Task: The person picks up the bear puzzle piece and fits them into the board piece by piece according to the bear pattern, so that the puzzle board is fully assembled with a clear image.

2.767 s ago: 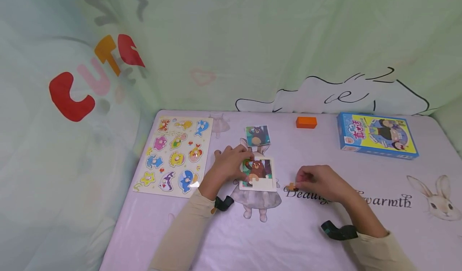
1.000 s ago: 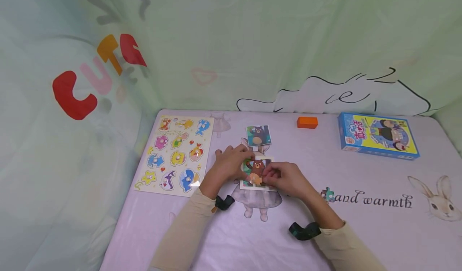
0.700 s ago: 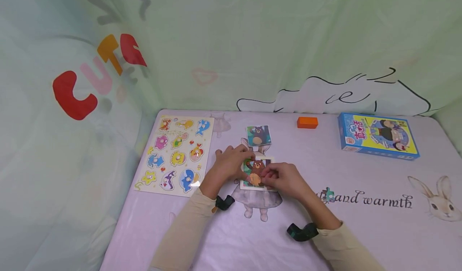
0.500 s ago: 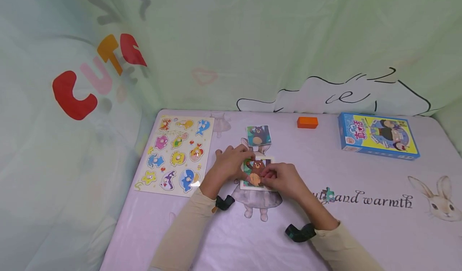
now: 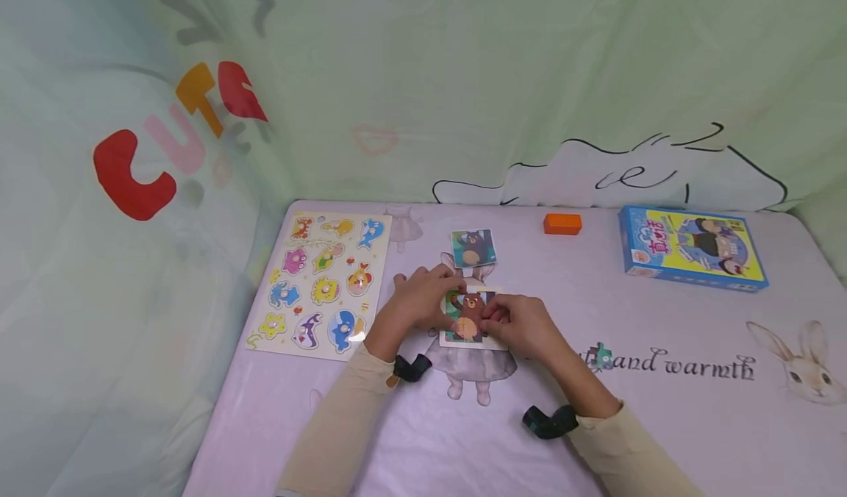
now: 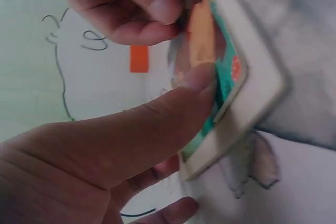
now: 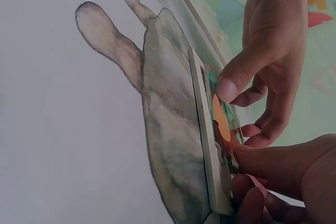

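Observation:
A small bear jigsaw puzzle in a white frame [image 5: 456, 345] lies on the table in the head view. My left hand [image 5: 417, 302] holds it at the left side, its thumb [image 6: 202, 77] pressing on the bear picture and its other fingers toward the frame's far edge. Across the puzzle, my right hand [image 5: 526, 326] pinches a brown-and-orange puzzle piece [image 5: 469, 327] at the bear's lower body, thumb and forefinger together at its right side. Fingertips partly cover that piece. A green puzzle piece [image 5: 601, 356] lies apart on the table, to the right of my right hand.
Just behind the puzzle lies a bear picture card [image 5: 473, 248]. To the left is a sea-animal knob puzzle board [image 5: 373, 262]. An orange block [image 5: 562, 224] and a blue-and-yellow box [image 5: 695, 248] stand toward the back right, before a hanging green cloth [image 5: 529, 78].
My right hand has carried the brown-and-orange piece leftward from the table onto the puzzle, and the bear's belly now lines up. The green piece has come into view. My left hand stays put.

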A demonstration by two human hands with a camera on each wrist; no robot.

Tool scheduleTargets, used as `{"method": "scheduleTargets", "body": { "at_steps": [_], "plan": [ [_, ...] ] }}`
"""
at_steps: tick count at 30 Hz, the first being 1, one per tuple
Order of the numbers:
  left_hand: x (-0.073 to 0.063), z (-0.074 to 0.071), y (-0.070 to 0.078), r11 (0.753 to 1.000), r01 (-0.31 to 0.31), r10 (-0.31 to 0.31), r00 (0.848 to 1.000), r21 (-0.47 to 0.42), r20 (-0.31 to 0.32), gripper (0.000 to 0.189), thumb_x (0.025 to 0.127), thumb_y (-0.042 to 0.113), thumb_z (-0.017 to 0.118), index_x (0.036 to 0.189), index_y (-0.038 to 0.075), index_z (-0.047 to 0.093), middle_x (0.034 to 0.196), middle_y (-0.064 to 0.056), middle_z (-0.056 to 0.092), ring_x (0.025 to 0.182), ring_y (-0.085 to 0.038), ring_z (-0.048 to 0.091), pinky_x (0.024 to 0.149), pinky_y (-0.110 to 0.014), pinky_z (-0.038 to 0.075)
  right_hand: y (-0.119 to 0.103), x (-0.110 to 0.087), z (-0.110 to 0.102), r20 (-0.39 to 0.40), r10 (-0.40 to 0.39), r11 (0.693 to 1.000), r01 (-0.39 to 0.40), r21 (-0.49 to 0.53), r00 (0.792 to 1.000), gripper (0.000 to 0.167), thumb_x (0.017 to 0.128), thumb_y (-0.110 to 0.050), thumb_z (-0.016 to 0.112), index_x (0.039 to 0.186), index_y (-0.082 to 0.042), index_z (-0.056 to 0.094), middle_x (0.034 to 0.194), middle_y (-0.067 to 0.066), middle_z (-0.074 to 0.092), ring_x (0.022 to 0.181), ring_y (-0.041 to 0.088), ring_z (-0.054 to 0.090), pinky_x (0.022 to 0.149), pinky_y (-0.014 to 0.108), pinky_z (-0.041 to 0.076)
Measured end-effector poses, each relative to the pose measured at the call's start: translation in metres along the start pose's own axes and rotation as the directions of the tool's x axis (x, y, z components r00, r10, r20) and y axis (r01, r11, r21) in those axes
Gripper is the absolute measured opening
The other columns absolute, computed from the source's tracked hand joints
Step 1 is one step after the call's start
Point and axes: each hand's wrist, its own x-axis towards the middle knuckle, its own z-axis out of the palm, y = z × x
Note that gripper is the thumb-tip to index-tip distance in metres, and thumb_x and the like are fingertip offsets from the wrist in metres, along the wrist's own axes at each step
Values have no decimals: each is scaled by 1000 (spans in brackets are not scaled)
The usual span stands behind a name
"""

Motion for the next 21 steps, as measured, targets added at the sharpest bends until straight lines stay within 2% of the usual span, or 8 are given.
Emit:
{"method": "scheduleTargets", "body": {
  "at_steps": [4, 10, 14, 21],
  "plan": [
    [-1, -1, 1, 1000, 7, -7, 1000, -14, 2, 61, 82, 48, 84, 137, 37, 60, 144, 7, 52, 122, -23, 51, 99, -56, 40, 0, 0, -1, 20, -11, 1000, 11, 4, 1000, 11, 86, -17, 80, 90, -10, 72, 76, 1, 64, 71, 16, 54, 63, 28, 45],
    [-2, 3, 7, 999, 33, -33, 998, 10, -46, 65, 77, 60, 82, 134, 37, 61, 140, 7, 53, 121, -23, 51, 97, -54, 43, 1, 1, 0, 22, -15, 1000, 15, 1, 1000, 14, 84, -17, 82, 90, -11, 72, 77, 1, 64, 72, 16, 54, 64, 29, 44],
    [-4, 5, 9, 999, 43, -42, 997, 14, -70, 69, 71, 58, 87, 132, 37, 62, 137, 9, 53, 119, -22, 50, 95, -52, 43, 1, 1, 1, 19, -11, 1000, 11, -4, 1000, 14, 83, -16, 82, 89, -11, 71, 76, 1, 64, 72, 16, 54, 64, 29, 43],
    [-5, 7, 10, 999, 43, -42, 996, 18, -75, 70, 70, 57, 88, 131, 37, 61, 138, 9, 52, 120, -22, 50, 96, -53, 43, 1, 1, 1, 20, -9, 1000, 9, -2, 1000, 14, 82, -14, 82, 88, -11, 70, 75, 1, 63, 72, 16, 53, 64, 30, 43]
  ]
}}
